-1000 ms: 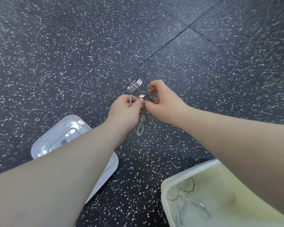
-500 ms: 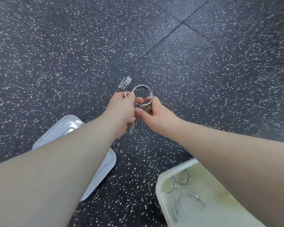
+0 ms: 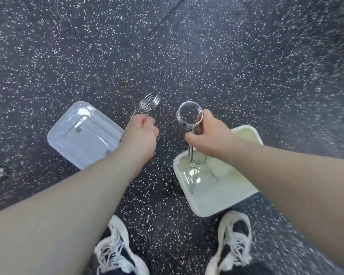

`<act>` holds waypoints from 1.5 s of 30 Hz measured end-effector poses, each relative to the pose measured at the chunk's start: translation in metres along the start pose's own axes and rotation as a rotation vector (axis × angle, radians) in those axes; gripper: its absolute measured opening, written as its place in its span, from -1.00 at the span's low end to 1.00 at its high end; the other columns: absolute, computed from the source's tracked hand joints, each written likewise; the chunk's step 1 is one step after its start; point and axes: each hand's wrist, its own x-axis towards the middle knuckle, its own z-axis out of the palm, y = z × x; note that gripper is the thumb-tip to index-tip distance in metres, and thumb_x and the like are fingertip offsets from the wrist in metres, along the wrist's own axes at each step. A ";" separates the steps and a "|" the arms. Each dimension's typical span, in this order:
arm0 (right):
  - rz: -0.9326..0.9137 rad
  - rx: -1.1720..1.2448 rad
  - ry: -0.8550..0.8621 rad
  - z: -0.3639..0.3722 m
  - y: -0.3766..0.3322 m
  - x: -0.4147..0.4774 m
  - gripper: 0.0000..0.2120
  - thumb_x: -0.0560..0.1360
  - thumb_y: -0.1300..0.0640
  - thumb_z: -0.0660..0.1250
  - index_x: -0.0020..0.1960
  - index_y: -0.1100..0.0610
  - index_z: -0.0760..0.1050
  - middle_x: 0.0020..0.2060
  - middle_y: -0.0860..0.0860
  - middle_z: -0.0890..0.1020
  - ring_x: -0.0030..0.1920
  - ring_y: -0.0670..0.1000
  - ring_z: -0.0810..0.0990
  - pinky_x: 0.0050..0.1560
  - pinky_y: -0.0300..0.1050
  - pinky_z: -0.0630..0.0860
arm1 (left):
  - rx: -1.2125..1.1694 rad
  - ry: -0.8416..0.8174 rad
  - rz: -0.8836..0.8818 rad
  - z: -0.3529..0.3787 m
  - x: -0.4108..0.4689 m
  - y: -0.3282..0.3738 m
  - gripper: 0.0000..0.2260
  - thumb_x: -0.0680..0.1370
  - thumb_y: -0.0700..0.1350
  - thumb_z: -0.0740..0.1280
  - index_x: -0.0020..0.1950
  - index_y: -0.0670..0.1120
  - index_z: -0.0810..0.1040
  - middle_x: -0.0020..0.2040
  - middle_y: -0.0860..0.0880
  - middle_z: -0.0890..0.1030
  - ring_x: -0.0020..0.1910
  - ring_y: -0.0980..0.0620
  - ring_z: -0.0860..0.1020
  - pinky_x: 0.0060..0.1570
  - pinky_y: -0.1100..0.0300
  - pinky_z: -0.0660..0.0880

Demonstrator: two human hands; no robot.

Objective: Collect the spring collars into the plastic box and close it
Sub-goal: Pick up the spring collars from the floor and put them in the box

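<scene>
My left hand [image 3: 141,133] grips one chrome spring collar [image 3: 149,102] by its handles, coil up, above the floor beside the clear lid [image 3: 81,135]. My right hand [image 3: 211,133] holds a second spring collar [image 3: 190,114] with its coil upright and its handle hanging down over the far left corner of the open whitish plastic box [image 3: 244,187]. Two more spring collars [image 3: 197,169] lie inside the box near that corner. My right forearm covers the box's right side.
The clear plastic lid lies flat on the dark speckled rubber floor [image 3: 226,66] to the left of the box. My two white-and-black shoes [image 3: 117,251] stand at the bottom. A floor seam [image 3: 163,18] runs diagonally at the top.
My hands have come apart and pulled back toward me, each with one collar lifted off the floor. The view has tilted down, so the box, lid and my shoes now show fully.
</scene>
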 end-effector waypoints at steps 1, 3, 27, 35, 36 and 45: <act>0.024 -0.046 0.011 -0.002 0.006 -0.010 -0.74 0.39 -0.08 0.31 -0.05 0.03 0.34 -0.22 -0.05 0.51 -0.22 -0.01 0.51 -0.24 -0.03 0.46 | 0.004 -0.024 -0.008 0.002 -0.008 -0.004 -0.80 0.65 -0.08 0.05 0.16 -0.01 0.43 -0.31 0.07 0.47 -0.53 0.08 0.25 -0.47 0.21 0.19; 0.080 -0.154 0.001 -0.005 0.019 -0.032 -0.77 0.35 -0.11 0.28 -0.12 0.00 0.36 -0.21 -0.04 0.52 -0.15 0.06 0.53 -0.07 0.08 0.52 | 0.041 -0.095 -0.033 0.006 -0.027 -0.012 -0.82 0.63 -0.01 0.07 0.09 0.03 0.44 -0.30 0.06 0.44 -0.50 0.08 0.26 -0.45 0.20 0.21; 0.317 -0.367 -0.112 0.061 0.161 0.010 -0.42 0.49 -0.18 0.22 0.42 0.01 0.20 0.04 0.11 0.56 0.00 0.18 0.58 0.05 0.07 0.55 | 0.310 0.133 -0.035 0.069 -0.060 -0.105 -0.83 0.67 -0.08 0.06 0.17 0.05 0.40 -0.27 0.02 0.50 -0.35 0.02 0.42 -0.31 0.08 0.36; 0.217 -0.416 -0.074 0.080 0.184 0.046 -0.56 0.50 -0.15 0.29 0.27 0.08 0.40 0.08 0.14 0.45 0.11 0.25 0.47 0.11 0.13 0.50 | 0.299 0.174 -0.058 0.092 -0.035 -0.108 -0.82 0.67 -0.03 0.05 0.14 0.02 0.42 -0.20 0.04 0.52 -0.25 0.04 0.46 -0.29 0.09 0.34; 0.228 -0.409 -0.072 0.082 0.187 0.049 -0.55 0.50 -0.14 0.30 0.28 0.09 0.39 0.10 0.14 0.44 0.13 0.25 0.46 0.13 0.13 0.49 | 0.304 0.171 -0.057 0.094 -0.033 -0.108 -0.83 0.67 -0.03 0.05 0.13 0.01 0.42 -0.19 0.05 0.52 -0.25 0.07 0.45 -0.29 0.13 0.34; 0.185 -0.441 -0.069 0.099 0.195 0.052 -0.45 0.54 -0.15 0.28 0.37 0.18 0.32 0.21 0.21 0.44 0.21 0.27 0.42 0.19 0.06 0.39 | 0.338 0.168 -0.027 0.097 -0.026 -0.108 -0.85 0.69 -0.03 0.06 0.14 0.01 0.39 -0.23 0.05 0.49 -0.27 0.14 0.43 -0.28 0.23 0.34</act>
